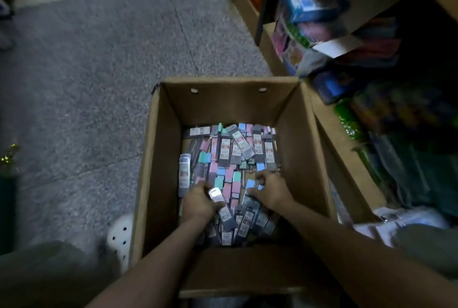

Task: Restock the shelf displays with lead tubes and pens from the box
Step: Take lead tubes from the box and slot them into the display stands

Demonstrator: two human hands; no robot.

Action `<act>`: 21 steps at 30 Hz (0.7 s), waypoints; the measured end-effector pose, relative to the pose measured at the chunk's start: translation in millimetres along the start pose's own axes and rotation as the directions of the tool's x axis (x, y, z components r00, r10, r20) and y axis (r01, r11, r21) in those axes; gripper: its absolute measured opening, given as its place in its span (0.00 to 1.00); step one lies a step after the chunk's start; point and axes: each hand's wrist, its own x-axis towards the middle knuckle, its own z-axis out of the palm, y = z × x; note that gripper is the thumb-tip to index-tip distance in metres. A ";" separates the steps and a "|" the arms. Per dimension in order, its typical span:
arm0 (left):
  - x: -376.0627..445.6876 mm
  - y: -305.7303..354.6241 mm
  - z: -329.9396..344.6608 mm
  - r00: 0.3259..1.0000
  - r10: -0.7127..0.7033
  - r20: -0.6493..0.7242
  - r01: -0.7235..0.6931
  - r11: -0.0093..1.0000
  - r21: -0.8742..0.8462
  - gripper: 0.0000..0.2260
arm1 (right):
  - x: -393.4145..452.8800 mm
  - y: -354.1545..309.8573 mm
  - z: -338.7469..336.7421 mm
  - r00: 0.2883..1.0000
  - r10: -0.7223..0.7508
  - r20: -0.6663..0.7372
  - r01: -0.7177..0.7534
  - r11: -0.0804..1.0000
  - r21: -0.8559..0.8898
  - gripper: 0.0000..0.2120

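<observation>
An open cardboard box (161,149) stands on the floor in front of me. Its bottom is covered with several grey lead tubes (257,149) with labels and pastel-capped packs in pink, teal and blue (229,179). Both my arms reach down into it. My left hand (198,202) grips a grey lead tube (221,205) that lies across its fingers. My right hand (270,190) sits to the right among the packs, fingers curled around small blue-capped pieces (251,184).
Grey speckled floor stretches left and behind the box. On the right stand cardboard shelf bins (347,159) with colourful stationery, a blue packet (307,3) and green items (349,124). A white perforated shoe (120,236) is at the box's left corner.
</observation>
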 end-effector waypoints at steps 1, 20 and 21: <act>-0.7 -1.1 2.3 1.000 0.018 -0.014 -0.017 0.999 0.037 0.20 | 3.1 -2.3 6.2 1.000 -0.008 0.009 0.008 1.000 0.010 0.26; 21.5 11.6 3.9 0.984 0.146 -0.100 -0.170 0.935 -0.310 0.08 | 19.8 -12.0 33.3 0.986 0.018 -0.167 0.029 0.962 0.273 0.10; 20.6 15.1 1.8 0.982 0.162 -0.096 -0.184 0.933 -0.309 0.08 | 18.5 -14.4 24.3 0.982 0.015 -0.187 0.043 0.953 0.299 0.09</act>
